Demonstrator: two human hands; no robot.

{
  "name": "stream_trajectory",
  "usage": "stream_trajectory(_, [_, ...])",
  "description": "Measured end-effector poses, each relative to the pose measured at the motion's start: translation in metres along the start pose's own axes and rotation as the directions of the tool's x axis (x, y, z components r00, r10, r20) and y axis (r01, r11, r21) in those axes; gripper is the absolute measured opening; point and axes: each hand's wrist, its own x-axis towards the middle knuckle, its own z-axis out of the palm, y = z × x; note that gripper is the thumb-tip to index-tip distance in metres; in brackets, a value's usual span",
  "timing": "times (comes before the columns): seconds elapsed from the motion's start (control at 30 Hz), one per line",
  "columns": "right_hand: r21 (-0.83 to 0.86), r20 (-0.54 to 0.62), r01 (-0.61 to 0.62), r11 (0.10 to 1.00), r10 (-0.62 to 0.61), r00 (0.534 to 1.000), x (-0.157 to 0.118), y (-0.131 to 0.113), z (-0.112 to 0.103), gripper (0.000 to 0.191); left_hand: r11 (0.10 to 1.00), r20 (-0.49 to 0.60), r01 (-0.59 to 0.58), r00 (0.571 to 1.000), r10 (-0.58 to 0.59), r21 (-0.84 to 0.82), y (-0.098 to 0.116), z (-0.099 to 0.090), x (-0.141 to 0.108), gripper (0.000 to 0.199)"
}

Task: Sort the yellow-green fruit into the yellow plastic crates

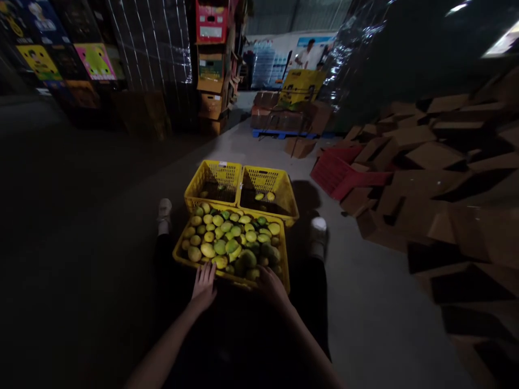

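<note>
A yellow crate full of green and yellow fruit stands on the floor between my legs. My left hand lies at the crate's near edge, fingers stretched forward beside a yellow fruit, holding nothing. At the near right part of the same crate is my right hand, its fingertips down among the darker fruit; shadow hides what they touch. Two more yellow crates touch the far side of the full one: the left one and the right one, each with a few fruits at the bottom.
A red crate lies tilted at the right beside a large heap of cardboard boxes. Further back are a blue pallet with boxes, a stack of cartons and a person. My shoes flank the yellow crates.
</note>
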Motion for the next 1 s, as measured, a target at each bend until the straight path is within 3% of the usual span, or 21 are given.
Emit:
stream_trajectory(0.3, [-0.171, -0.066, -0.027, 0.985, 0.015, 0.998, 0.048, -0.030, 0.018, 0.039, 1.000, 0.059, 0.017, 0.998, -0.016, -0.006, 0.001, -0.010, 0.000, 0.085])
stream_trajectory(0.4, [-0.187, -0.092, -0.065, 0.980, 0.048, 0.995, 0.052, -0.033, 0.024, 0.036, 1.000, 0.076, 0.019, 0.997, -0.018, -0.014, 0.002, -0.016, -0.001, 0.086])
stream_trajectory(0.6, [-0.142, -0.145, -0.114, 0.983, 0.094, 0.985, 0.047, -0.029, 0.038, 0.053, 0.995, 0.154, 0.063, 0.987, -0.051, -0.075, 0.010, -0.037, -0.001, 0.086])
stream_trajectory(0.7, [-0.070, -0.197, -0.088, 0.994, 0.073, 0.978, 0.045, -0.028, 0.040, 0.047, 0.984, 0.178, 0.121, 0.979, -0.097, -0.127, 0.015, -0.058, 0.011, 0.076])
stream_trajectory(0.9, [0.144, -0.329, 0.000, 0.990, 0.048, 0.943, 0.026, -0.016, 0.034, 0.043, 0.975, 0.065, 0.109, 0.993, -0.098, -0.194, 0.035, -0.106, 0.061, 0.054])
stream_trajectory(1.0, [0.479, -0.383, 0.009, 0.878, 0.200, 0.902, 0.001, -0.006, 0.030, 0.047, 0.963, 0.067, 0.107, 0.993, -0.093, -0.249, 0.053, -0.114, 0.084, 0.054])
